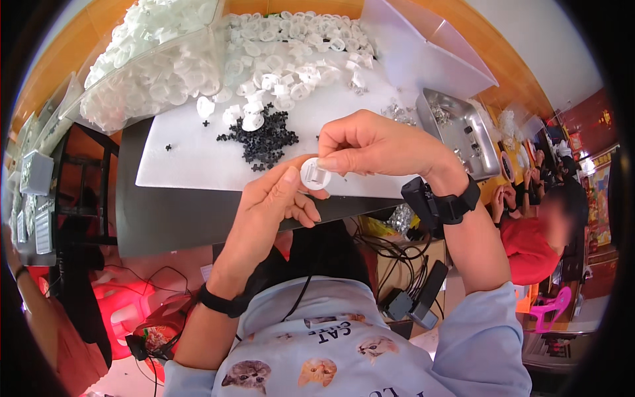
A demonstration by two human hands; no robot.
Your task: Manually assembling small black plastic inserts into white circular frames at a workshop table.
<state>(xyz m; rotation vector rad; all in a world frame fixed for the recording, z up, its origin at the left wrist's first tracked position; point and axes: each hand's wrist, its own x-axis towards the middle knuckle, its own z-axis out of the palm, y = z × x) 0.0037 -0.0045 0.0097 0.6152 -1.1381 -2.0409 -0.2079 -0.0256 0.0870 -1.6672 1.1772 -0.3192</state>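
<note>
A small white round plastic part [315,175], with a raised slotted middle, is gripped at its edge by the thumb and fingers of my left hand [272,195]. The thumb and forefinger of my right hand [370,147] are pinched together against the part's upper right side. Whatever lies between those right fingertips is too small and hidden to name. Just beyond my hands, a pile of small black cross-shaped pieces [266,140] lies on the white board [182,152]. Several loose white round parts [253,121] rest against that pile's far side.
A clear bin heaped with white parts [155,79] stands at the far left. More white rings [297,30] cover the board's back. To the right are small clear pieces [399,114], a metal tray [473,155] and a tilted white bin [430,40]. Another person in red [529,248] sits farther right.
</note>
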